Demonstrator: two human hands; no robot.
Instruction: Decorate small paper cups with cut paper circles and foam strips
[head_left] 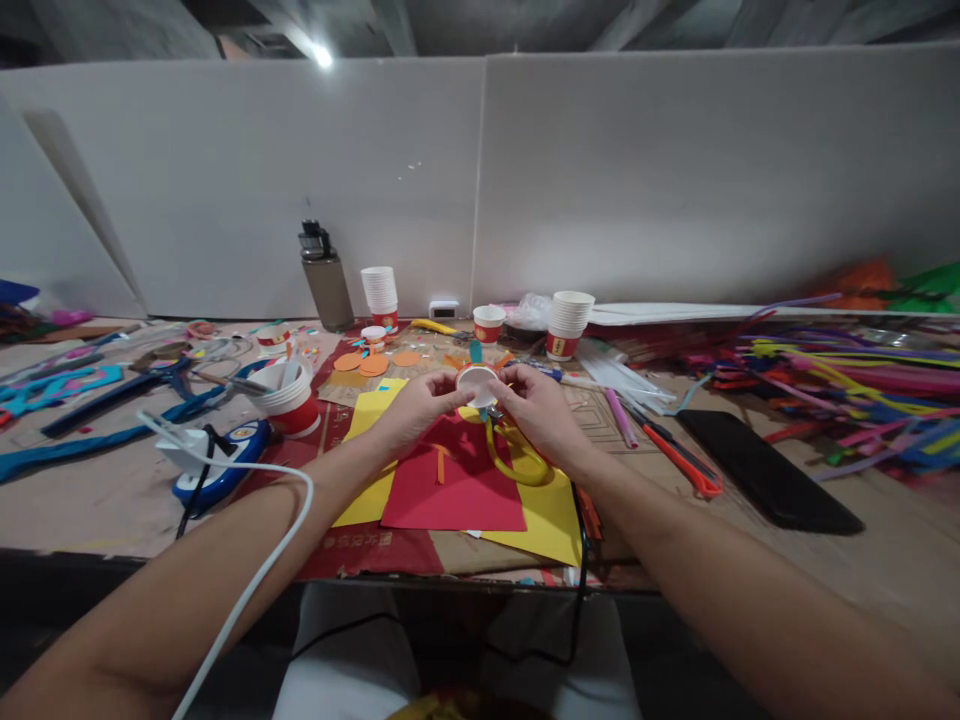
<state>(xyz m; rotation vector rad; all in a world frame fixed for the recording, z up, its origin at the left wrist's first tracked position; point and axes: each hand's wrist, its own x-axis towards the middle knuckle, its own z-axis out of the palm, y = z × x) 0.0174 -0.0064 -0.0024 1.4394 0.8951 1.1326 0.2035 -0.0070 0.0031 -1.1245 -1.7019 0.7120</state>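
A small white paper cup base (475, 382), round, with a teal strip standing up from its top edge and orange strips around it, is held between both hands. My left hand (418, 408) is closed on its left edge, thumb in front. On the other edge my right hand (541, 412) pinches it. Yellow-handled scissors (531, 470) lie just under the right hand. Below are red paper (457, 495) with a thin orange strip (440, 466) on it, and yellow paper (358, 495). The fingers hide part of the cup base's rim.
Orange paper circles (373, 365) and stacked paper cups (379, 290) stand behind, near a bottle (327, 285). At left are a cup of tools (296, 412) and a blue power strip (225, 465) with a white cable. Rightward lie a red-handled cutter (679, 460), a black phone (769, 468) and pipe cleaners (862, 385).
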